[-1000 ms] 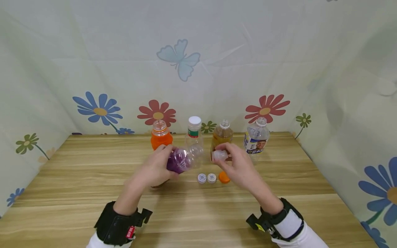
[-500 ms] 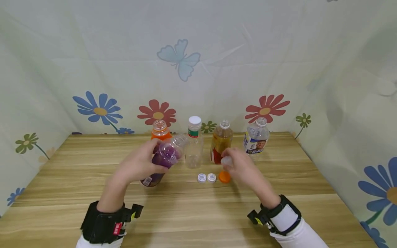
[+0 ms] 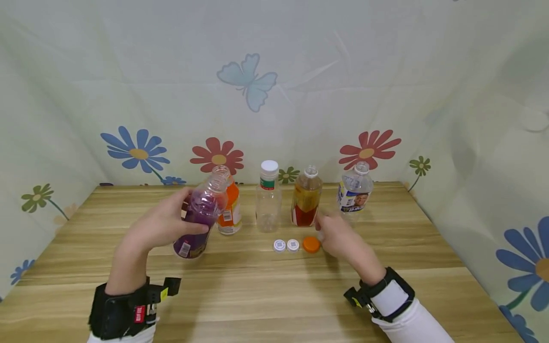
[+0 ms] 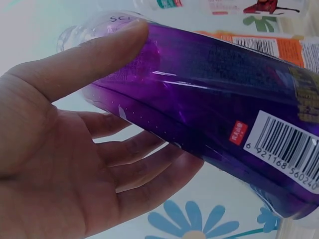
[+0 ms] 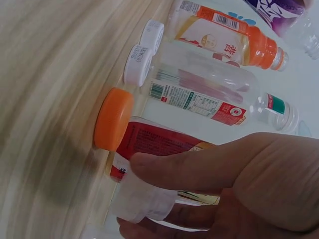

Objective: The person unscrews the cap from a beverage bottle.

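In the head view my left hand grips a purple-labelled plastic bottle, thumb on the near side. The bottle has no cap and leans right, its neck overlapping the orange-labelled bottle. Whether its base touches the table cannot be told. The left wrist view shows the barcode side of the purple bottle across the palm. My right hand is low beside an orange cap. Seen from the right wrist, thumb and fingers pinch a translucent white cap, which the head view hides.
Two white caps lie left of the orange cap on the wooden table. Behind them stand a clear bottle with a white cap, an uncapped amber-and-red-labelled bottle and an uncapped blue-and-white-labelled bottle. A flowered curtain hangs behind.
My left hand has moved left with the purple bottle, which has become more upright. My right hand has lowered and shifted slightly right with the translucent cap, close to the orange cap.
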`<state>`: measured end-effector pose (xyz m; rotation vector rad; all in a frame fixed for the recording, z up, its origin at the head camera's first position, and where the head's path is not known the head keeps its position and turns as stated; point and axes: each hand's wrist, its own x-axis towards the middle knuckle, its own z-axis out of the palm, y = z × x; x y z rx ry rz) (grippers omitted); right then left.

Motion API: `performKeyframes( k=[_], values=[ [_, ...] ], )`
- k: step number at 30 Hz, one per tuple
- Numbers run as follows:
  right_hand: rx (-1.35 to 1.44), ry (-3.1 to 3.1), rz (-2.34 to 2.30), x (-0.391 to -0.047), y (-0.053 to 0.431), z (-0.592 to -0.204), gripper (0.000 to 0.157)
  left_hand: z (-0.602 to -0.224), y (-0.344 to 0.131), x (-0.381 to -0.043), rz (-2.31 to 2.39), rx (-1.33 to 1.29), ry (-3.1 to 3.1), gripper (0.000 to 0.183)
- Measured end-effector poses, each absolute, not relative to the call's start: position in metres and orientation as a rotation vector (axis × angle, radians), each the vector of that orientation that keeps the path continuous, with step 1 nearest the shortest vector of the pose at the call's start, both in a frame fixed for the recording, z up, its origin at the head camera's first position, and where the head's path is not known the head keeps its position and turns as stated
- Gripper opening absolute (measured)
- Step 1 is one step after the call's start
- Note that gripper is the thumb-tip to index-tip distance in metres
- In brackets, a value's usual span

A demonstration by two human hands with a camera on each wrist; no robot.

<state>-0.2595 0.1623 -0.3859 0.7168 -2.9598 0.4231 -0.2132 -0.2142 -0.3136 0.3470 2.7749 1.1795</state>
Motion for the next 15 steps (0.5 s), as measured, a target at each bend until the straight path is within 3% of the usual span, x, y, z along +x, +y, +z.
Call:
performKeyframes(
  k=[15],
  values=[
    [0.641,-3.103,0.291,-0.264,0.167,-0.395,0.01,-0.319,-0.238,-0.221,1.29,0.091,2.808,0.087]
  ],
)
